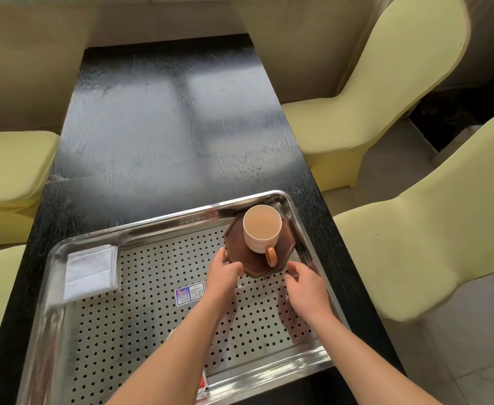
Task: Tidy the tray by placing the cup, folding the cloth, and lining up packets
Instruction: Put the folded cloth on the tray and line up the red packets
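Observation:
A cream cup (pixel 261 229) with a brown handle stands upright on a dark octagonal wooden coaster (pixel 237 249) in the far right corner of a perforated steel tray (pixel 140 232). My left hand (pixel 223 273) touches the coaster's near left edge. My right hand (pixel 305 285) hovers at its near right edge, fingers spread; whether it touches is unclear. A folded white cloth (pixel 91 273) lies in the tray's far left corner. A red and white packet (pixel 204 384) peeks out from under my left forearm near the front rim.
The tray sits on a long black table (pixel 166 118). Pale yellow covered chairs (pixel 415 217) line both sides. A blue and white label (pixel 190 293) is stuck to the tray's middle.

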`<state>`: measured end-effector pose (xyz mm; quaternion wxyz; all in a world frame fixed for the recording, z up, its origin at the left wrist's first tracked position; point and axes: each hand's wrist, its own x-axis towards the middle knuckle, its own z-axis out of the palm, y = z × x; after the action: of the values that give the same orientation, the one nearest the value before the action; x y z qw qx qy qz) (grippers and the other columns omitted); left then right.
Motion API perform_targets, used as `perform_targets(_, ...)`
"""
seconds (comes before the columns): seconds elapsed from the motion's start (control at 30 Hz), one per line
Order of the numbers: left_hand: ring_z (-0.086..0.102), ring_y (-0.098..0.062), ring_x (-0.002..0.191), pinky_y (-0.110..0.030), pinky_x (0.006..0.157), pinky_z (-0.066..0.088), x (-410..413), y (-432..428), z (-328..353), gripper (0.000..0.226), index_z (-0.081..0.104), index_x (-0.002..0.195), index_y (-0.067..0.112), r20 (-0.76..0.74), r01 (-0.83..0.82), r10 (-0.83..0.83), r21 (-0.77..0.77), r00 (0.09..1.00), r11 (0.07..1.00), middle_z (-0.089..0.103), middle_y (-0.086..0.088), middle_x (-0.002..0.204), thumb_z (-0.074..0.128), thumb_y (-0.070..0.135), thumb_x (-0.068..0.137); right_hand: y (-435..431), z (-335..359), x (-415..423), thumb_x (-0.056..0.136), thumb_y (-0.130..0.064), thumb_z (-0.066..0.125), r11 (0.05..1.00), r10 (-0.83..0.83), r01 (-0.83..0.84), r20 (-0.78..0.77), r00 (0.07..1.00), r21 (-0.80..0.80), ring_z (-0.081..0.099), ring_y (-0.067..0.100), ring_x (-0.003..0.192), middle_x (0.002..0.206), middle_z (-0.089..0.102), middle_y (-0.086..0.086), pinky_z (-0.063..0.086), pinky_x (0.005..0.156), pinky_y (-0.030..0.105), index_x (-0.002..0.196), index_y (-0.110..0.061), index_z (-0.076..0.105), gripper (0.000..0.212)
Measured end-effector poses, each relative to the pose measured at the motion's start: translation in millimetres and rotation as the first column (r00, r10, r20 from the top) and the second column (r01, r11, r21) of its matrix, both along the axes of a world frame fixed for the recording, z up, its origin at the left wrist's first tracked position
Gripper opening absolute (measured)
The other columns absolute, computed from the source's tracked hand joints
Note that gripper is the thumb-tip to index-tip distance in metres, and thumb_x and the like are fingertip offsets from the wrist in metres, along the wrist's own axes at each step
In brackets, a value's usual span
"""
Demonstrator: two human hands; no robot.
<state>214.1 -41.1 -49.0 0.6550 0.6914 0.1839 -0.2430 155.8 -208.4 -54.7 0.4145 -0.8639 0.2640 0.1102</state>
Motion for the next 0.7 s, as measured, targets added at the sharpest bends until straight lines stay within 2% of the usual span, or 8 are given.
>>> perform_targets(0.1,0.065,-0.017,0.094,-0.03,0.073,0.046,2.2,0.8,-0.9,0.043,0.064,0.104,0.021,-0.026,-0.017,0.016,-0.018,1.0,1.0,0.073,0.003,0.102,0.05,-0.005,0.074,2.7,-2.5,-0.2,0.098,-0.019,0.055,1.0,0.021,-0.021,-0.012,1.0,0.02,0.063,0.022,0.116,0.138,0.06,0.003,0.051,0.103,0.043,0.143,-0.021,0.049,0.045)
perform_targets(0.2,0.063,-0.017,0.103,-0.031,0.075,0.047,3.5,1.7,1.0,0.046,0.062,0.107,0.027,-0.039,0.0,0.0,0.002,0.999,1.0,0.067,0.009,0.114,0.05,-0.006,0.078,-0.4,-3.1,-0.2,0.097,-0.019,0.056,0.999,-0.003,0.003,-0.009,1.0,0.046,0.068,0.021,0.103,0.134,0.061,0.001,0.056,0.094,0.043,0.143,-0.023,0.048,0.047)
perform_targets(0.3,0.047,-0.018,0.133,-0.036,0.094,0.05,-7.1,11.3,5.2,0.07,0.039,0.149,0.023,-0.034,0.067,-0.064,0.127,0.997,0.99,0.047,0.004,0.144,0.051,-0.002,0.085,-4.1,-0.9,-7.1,0.096,-0.021,0.059,0.999,-0.012,0.012,0.018,1.0,0.037,0.062,0.013,0.107,0.131,0.061,-0.003,0.054,0.094,0.037,0.14,-0.023,0.052,0.045)
perform_targets(0.33,0.044,-0.017,0.135,-0.035,0.099,0.047,-14.2,19.0,7.1,0.071,0.034,0.152,0.022,0.0,0.104,-0.106,0.201,0.994,0.974,0.045,0.003,0.149,0.052,0.001,0.087,-3.9,0.0,-11.0,0.096,-0.021,0.059,1.0,-0.007,0.006,0.028,1.0,0.028,0.06,0.012,0.109,0.129,0.063,-0.004,0.053,0.094,0.037,0.137,-0.023,0.055,0.042)
perform_targets(0.43,0.054,-0.012,0.122,-0.032,0.101,0.047,-43.1,55.3,7.2,0.058,0.048,0.145,0.021,0.112,0.132,-0.192,0.401,0.975,0.907,0.057,0.001,0.138,0.056,0.005,0.09,8.4,3.0,-25.7,0.095,-0.024,0.061,0.998,0.063,-0.064,0.032,0.997,0.026,0.063,0.01,0.102,0.11,0.068,-0.01,0.054,0.088,0.032,0.123,-0.025,0.063,0.028)
perform_targets(0.5,0.059,-0.008,0.107,-0.025,0.091,0.049,-66.2,84.9,6.7,0.049,0.056,0.137,0.019,0.123,0.1,-0.178,0.47,0.976,0.877,0.064,0.001,0.122,0.059,0.006,0.09,25.4,5.8,-35.2,0.095,-0.024,0.061,0.988,0.152,-0.153,0.029,0.988,0.032,0.064,0.006,0.095,0.099,0.068,-0.013,0.055,0.084,0.029,0.114,-0.026,0.067,0.021)
perform_targets(0.57,0.059,-0.003,0.097,-0.019,0.08,0.047,-90.5,113.2,6.4,0.043,0.061,0.131,0.019,0.102,0.078,-0.151,0.518,0.983,0.852,0.064,0.003,0.11,0.06,0.006,0.09,47.0,9.7,-43.2,0.094,-0.024,0.062,0.968,0.247,-0.248,0.031,0.969,0.028,0.063,0.003,0.092,0.096,0.069,-0.013,0.054,0.083,0.027,0.112,-0.024,0.07,0.02)
perform_targets(0.7,0.057,-0.004,0.092,-0.022,0.077,0.046,-129.9,153.3,1.4,0.037,0.066,0.124,0.019,0.052,0.111,-0.183,0.627,0.982,0.771,0.061,0.003,0.105,0.064,0.012,0.089,92.0,17.3,-55.6,0.094,-0.029,0.064,0.885,0.465,-0.465,0.004,0.885,-0.003,0.063,0.002,0.091,0.103,0.068,-0.014,0.055,0.086,0.028,0.121,-0.026,0.067,0.028)
